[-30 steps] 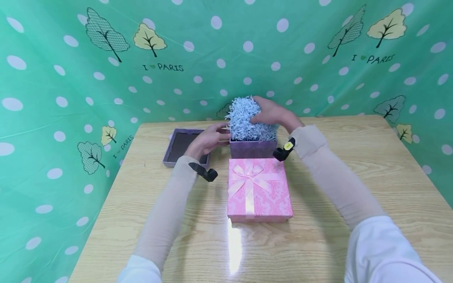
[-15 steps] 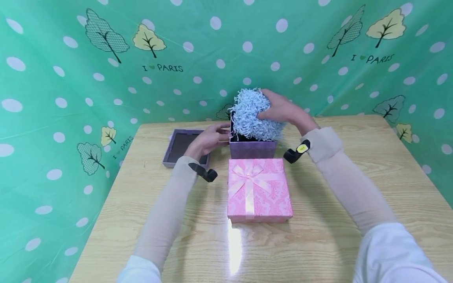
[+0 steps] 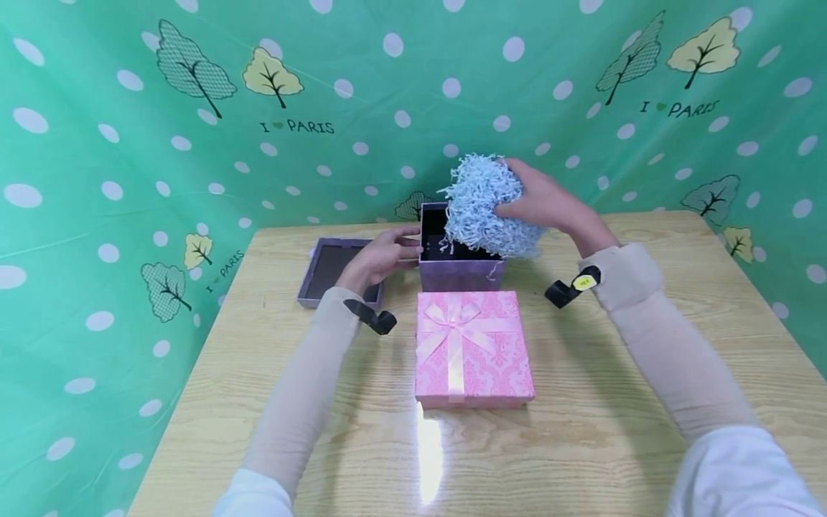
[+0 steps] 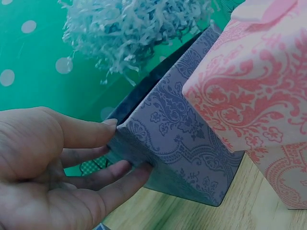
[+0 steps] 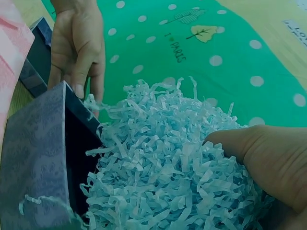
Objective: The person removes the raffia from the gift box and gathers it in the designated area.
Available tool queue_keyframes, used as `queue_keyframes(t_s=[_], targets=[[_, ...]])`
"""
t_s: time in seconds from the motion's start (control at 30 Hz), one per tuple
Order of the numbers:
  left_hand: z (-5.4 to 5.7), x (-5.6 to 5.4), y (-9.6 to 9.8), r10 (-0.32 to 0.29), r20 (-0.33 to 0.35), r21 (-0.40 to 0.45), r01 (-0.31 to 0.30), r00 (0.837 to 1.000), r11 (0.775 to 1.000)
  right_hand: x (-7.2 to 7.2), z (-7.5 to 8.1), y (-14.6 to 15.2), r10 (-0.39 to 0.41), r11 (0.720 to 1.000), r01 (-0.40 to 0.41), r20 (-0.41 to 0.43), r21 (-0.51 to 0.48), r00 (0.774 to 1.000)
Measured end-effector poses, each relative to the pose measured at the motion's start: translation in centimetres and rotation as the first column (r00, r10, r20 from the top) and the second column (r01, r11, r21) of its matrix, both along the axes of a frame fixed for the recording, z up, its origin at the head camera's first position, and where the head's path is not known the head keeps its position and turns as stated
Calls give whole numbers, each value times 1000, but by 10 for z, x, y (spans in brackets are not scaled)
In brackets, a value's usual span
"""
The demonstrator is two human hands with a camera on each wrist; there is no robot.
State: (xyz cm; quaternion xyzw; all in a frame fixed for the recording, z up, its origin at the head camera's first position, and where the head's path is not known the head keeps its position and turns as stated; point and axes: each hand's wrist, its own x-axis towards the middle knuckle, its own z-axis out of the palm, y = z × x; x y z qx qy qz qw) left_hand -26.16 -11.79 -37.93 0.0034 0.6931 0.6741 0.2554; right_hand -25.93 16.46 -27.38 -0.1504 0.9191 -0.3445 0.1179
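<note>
My right hand (image 3: 549, 201) grips a big clump of light blue shredded paper (image 3: 484, 205) above the right side of an uncovered purple gift box (image 3: 460, 275). In the right wrist view the thumb presses into the shredded paper (image 5: 163, 163); the other fingers are hidden. Loose strands trail down over the box's rim. At the box's left side, my left hand (image 3: 382, 255) touches the wall with nearly straight fingers. Seen from the left wrist, its thumb tip rests at the rim's corner and the fingertips lie lower on the patterned purple box (image 4: 180, 127).
A pink gift box with a ribbon bow (image 3: 474, 348) stands directly in front of the purple one. The purple lid (image 3: 309, 276) lies upturned behind the left wrist. A green polka-dot cloth (image 3: 362, 86) hangs behind the wooden table (image 3: 271, 402).
My right hand has lifted the shredded paper up and to the right, out of most of the purple box, whose dark inside now shows. The left hand stays at the box's side.
</note>
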Motion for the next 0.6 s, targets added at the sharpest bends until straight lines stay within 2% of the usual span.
queue_keyframes(t_s=[0.17,0.37,0.6], targets=[[0,0,0,6,0,-7,-6,1000,1000,5,3,16,-19,999,18,-31,-27,999],[-1,0,-1,-4,4,13,4,1000,1000,13,5,39,-73,997,72,-23,-39,997],[-2,0,-1,-15,-2,16,15,1000,1000,21,-2,65,-110,994,109,-40,-33,993]])
